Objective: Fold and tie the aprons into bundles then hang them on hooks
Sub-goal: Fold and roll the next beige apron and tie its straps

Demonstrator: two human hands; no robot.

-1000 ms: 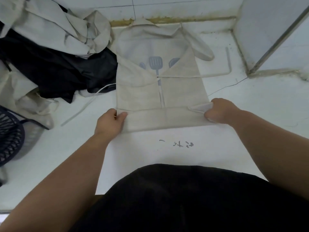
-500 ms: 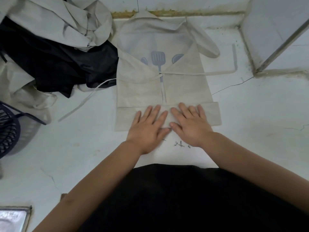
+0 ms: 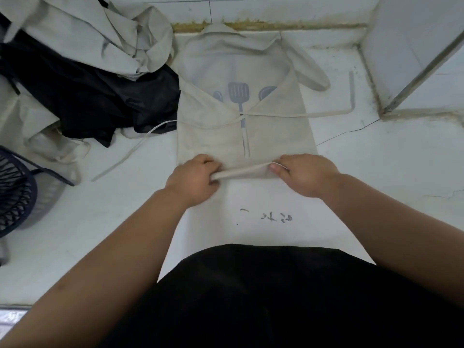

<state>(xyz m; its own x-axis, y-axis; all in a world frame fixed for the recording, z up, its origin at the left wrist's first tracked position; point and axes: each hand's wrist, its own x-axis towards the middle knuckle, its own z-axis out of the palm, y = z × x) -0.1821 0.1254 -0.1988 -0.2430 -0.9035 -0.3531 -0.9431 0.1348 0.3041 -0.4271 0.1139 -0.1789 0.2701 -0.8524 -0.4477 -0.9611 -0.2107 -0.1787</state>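
Beige cloth apron with grey utensil print [image 3: 241,129] lies flat on the white floor [image 3: 376,167] straight ahead of me, side flaps folded in over the middle, top edge up against the yellowed wall seam [image 3: 276,25]; near edge is a rolled fold [image 3: 242,172] running between my two hands; bare floor open to the right of the apron as far as the white panel corner with metal strip [image 3: 411,71]; thin floor crack [image 3: 349,131] runs out from the apron's right side; bare floor also between the roll and my black-clothed lap [image 3: 263,292], with small dark scribbled marks [image 3: 268,216] there; left side crowded: heap of crumpled beige and black aprons [image 3: 82,71] touching the apron's upper left edge, dark woven basket [image 3: 15,194] at far left edge; one beige tie strap [image 3: 331,112] trails right and bends up, another beige strap [image 3: 125,156] trails left across the floor toward the heap; my left hand [image 3: 194,180] is curled closed around the left end of the roll, fingers tucked under; my right hand [image 3: 303,174] pinches the right end, thumb on top, fingers wrapped over the cloth; both hands resting low at floor level, well apart, roll taut between them.
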